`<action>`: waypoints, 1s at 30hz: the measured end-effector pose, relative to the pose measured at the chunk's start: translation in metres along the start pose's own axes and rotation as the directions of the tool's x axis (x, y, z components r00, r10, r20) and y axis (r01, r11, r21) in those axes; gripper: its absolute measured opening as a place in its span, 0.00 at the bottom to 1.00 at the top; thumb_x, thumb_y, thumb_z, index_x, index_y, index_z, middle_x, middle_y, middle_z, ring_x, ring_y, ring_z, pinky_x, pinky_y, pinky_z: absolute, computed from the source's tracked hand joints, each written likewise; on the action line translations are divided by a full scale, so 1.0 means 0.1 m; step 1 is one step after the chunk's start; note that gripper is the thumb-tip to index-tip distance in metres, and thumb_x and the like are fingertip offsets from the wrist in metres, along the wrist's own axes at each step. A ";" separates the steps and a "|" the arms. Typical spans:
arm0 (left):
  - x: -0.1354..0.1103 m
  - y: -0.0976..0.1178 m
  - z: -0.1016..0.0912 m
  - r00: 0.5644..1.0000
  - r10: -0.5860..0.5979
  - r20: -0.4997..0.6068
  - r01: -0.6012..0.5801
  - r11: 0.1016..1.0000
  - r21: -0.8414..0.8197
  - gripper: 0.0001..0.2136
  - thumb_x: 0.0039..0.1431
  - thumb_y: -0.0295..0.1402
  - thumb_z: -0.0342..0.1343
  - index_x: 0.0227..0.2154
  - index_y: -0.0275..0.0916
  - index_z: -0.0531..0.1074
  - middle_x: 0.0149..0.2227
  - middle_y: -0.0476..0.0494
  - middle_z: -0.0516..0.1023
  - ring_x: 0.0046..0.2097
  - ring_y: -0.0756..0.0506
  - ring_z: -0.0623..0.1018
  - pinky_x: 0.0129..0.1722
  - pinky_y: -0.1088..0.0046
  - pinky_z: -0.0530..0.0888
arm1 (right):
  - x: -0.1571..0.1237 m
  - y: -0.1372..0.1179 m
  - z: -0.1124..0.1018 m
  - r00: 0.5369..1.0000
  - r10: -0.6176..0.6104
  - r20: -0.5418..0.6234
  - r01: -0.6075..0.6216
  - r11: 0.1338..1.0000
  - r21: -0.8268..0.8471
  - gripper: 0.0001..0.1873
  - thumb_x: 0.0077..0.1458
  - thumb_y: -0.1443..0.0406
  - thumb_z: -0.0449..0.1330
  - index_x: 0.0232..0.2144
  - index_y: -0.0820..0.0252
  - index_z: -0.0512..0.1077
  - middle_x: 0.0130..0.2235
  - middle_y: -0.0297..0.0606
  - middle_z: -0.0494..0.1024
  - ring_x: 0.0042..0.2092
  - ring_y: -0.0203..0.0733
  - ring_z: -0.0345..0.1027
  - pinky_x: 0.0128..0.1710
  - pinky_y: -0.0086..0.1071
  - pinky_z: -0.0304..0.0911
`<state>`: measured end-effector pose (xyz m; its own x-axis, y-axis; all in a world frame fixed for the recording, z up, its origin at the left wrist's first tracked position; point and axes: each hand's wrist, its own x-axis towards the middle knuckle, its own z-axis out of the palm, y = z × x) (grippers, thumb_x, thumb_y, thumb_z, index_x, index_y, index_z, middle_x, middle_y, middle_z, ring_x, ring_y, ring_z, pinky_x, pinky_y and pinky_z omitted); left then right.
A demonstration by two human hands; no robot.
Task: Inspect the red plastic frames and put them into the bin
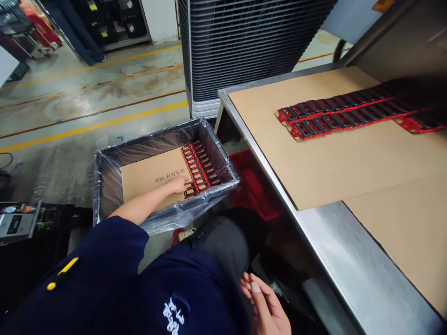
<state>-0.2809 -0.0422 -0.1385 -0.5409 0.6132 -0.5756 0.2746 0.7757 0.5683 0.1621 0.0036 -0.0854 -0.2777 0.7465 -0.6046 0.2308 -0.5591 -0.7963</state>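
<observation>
My left hand [179, 184] reaches down into a plastic-lined grey bin [104, 184]. Its fingers close on the near end of the rows of small black-and-red rectangular frames [200, 167], pinching one frame's edge; the fingertips are partly hidden. These frames lie in two rows along the bin's right side, on a printed cardboard sheet [146, 174]. Low in front of my body, my right hand [267, 304] is loosely curled, palm partly up, with nothing visible in it and a gap between thumb and fingers.
On the right stands a metal table [349, 260] covered with cardboard. Long rows of black-and-red frames [324, 116] lie on it. A red crate [256, 186] sits under the table edge. A large louvred unit [240, 51] stands behind the bin. Farther left, a person's legs [80, 32] show.
</observation>
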 end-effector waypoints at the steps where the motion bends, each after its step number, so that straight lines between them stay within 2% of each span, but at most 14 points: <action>1: -0.04 0.07 -0.06 1.000 -0.001 -0.023 -0.001 0.999 -0.053 0.15 0.67 0.38 0.58 0.52 0.36 0.72 0.53 0.38 0.75 0.51 0.42 0.78 0.50 0.58 0.78 | 0.00 0.04 -0.03 1.000 0.014 -0.001 -0.014 1.000 0.011 0.27 0.43 0.49 0.75 0.39 0.61 0.83 0.42 0.48 0.86 0.43 0.54 0.83 0.45 0.39 0.80; 4: -0.25 0.39 -0.22 0.999 0.024 -0.039 -0.033 0.967 -0.254 0.14 0.67 0.38 0.58 0.50 0.34 0.71 0.44 0.42 0.77 0.40 0.47 0.79 0.41 0.66 0.79 | -0.04 0.12 -0.10 0.999 0.033 -0.017 -0.033 0.999 0.027 0.30 0.42 0.47 0.75 0.40 0.63 0.83 0.43 0.49 0.86 0.44 0.55 0.83 0.45 0.39 0.80; 6: -0.49 0.66 -0.22 0.996 0.084 0.007 -0.073 0.910 -0.409 0.14 0.64 0.36 0.60 0.48 0.34 0.70 0.34 0.47 0.77 0.30 0.51 0.77 0.33 0.72 0.76 | -0.09 0.14 -0.10 1.000 0.027 -0.014 -0.027 1.000 0.004 0.31 0.42 0.46 0.75 0.40 0.65 0.82 0.43 0.49 0.86 0.44 0.55 0.83 0.46 0.39 0.80; 7: -0.64 0.81 -0.15 0.990 0.130 0.046 -0.092 0.869 -0.486 0.14 0.61 0.36 0.62 0.47 0.35 0.70 0.30 0.49 0.76 0.27 0.52 0.75 0.32 0.74 0.75 | -0.11 0.14 -0.08 1.000 0.019 0.006 -0.019 1.000 -0.014 0.30 0.43 0.47 0.74 0.41 0.65 0.82 0.44 0.49 0.86 0.44 0.55 0.83 0.47 0.39 0.79; 9: -0.96 1.10 0.12 0.959 0.246 0.141 -0.106 0.773 -0.625 0.18 0.53 0.36 0.68 0.43 0.36 0.70 0.31 0.48 0.78 0.28 0.52 0.77 0.33 0.74 0.75 | -0.17 0.12 -0.04 0.997 -0.021 0.068 0.024 0.999 -0.045 0.29 0.46 0.49 0.74 0.43 0.63 0.81 0.46 0.49 0.85 0.47 0.54 0.82 0.50 0.38 0.78; 12: -1.39 1.45 0.80 0.860 0.387 0.334 -0.017 0.675 -0.738 0.24 0.43 0.43 0.72 0.40 0.35 0.72 0.34 0.40 0.81 0.34 0.45 0.82 0.38 0.67 0.78 | -0.24 0.06 0.04 0.980 -0.167 0.106 0.175 0.982 -0.072 0.28 0.48 0.53 0.73 0.49 0.60 0.79 0.46 0.47 0.85 0.48 0.51 0.81 0.49 0.38 0.77; 13: -1.50 1.52 1.04 0.809 0.420 0.412 0.065 0.632 -0.772 0.26 0.40 0.45 0.73 0.39 0.35 0.72 0.34 0.41 0.81 0.33 0.45 0.82 0.38 0.67 0.78 | -0.27 0.04 0.06 0.968 -0.237 0.083 0.244 0.966 -0.088 0.27 0.48 0.54 0.73 0.49 0.59 0.78 0.45 0.45 0.86 0.45 0.50 0.82 0.47 0.38 0.78; 15: -1.70 1.59 1.46 0.694 0.455 0.558 0.350 0.464 -0.814 0.28 0.35 0.42 0.77 0.39 0.36 0.73 0.36 0.42 0.81 0.33 0.45 0.82 0.37 0.68 0.78 | -0.34 -0.03 0.09 0.922 -0.387 0.000 0.382 0.910 -0.160 0.23 0.48 0.56 0.73 0.45 0.59 0.79 0.38 0.42 0.86 0.38 0.47 0.82 0.42 0.37 0.78; 17: -1.85 1.59 1.73 0.637 0.456 0.622 0.510 0.355 -0.783 0.26 0.37 0.38 0.77 0.39 0.36 0.73 0.38 0.42 0.81 0.34 0.45 0.83 0.36 0.69 0.79 | -0.43 -0.10 0.09 0.852 -0.517 -0.084 0.483 0.838 -0.255 0.15 0.50 0.58 0.71 0.39 0.59 0.80 0.32 0.38 0.84 0.33 0.44 0.79 0.39 0.36 0.77; 19: -1.94 1.59 1.85 0.629 0.444 0.638 0.535 0.348 -0.769 0.23 0.43 0.36 0.75 0.40 0.36 0.74 0.40 0.42 0.81 0.36 0.45 0.83 0.36 0.69 0.79 | -0.52 -0.18 0.08 0.803 -0.583 -0.126 0.530 0.795 -0.296 0.10 0.52 0.61 0.70 0.37 0.58 0.80 0.29 0.35 0.82 0.29 0.41 0.77 0.36 0.34 0.75; 21: -1.97 1.61 1.87 0.609 0.439 0.660 0.531 0.392 -0.751 0.20 0.48 0.34 0.73 0.42 0.36 0.74 0.41 0.42 0.82 0.38 0.44 0.84 0.38 0.68 0.80 | -0.59 -0.23 0.07 0.761 -0.622 -0.185 0.564 0.775 -0.286 0.07 0.53 0.64 0.68 0.35 0.58 0.79 0.26 0.32 0.80 0.26 0.38 0.74 0.32 0.31 0.73; 26: -1.99 1.67 1.85 0.544 0.467 0.697 0.444 0.545 -0.712 0.19 0.52 0.34 0.71 0.47 0.39 0.75 0.46 0.40 0.83 0.45 0.42 0.84 0.46 0.66 0.80 | -0.65 -0.21 0.07 0.721 -0.647 -0.248 0.608 0.762 -0.220 0.03 0.54 0.69 0.64 0.32 0.57 0.76 0.23 0.30 0.77 0.24 0.35 0.70 0.30 0.30 0.71; 30: -1.98 1.63 1.79 0.493 0.531 0.689 0.318 0.627 -0.711 0.21 0.53 0.32 0.70 0.50 0.41 0.75 0.52 0.40 0.81 0.46 0.45 0.83 0.47 0.69 0.79 | -0.68 -0.16 0.02 0.698 -0.675 -0.239 0.639 0.738 -0.215 0.05 0.53 0.70 0.65 0.33 0.56 0.76 0.25 0.31 0.79 0.26 0.37 0.73 0.32 0.31 0.71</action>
<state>0.0136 -0.0108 -0.0371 0.4265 0.8174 -0.3873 -0.5656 0.5751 0.5911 0.1751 -0.0393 -0.0317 -0.1269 0.9848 0.1190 0.1932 0.1422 -0.9708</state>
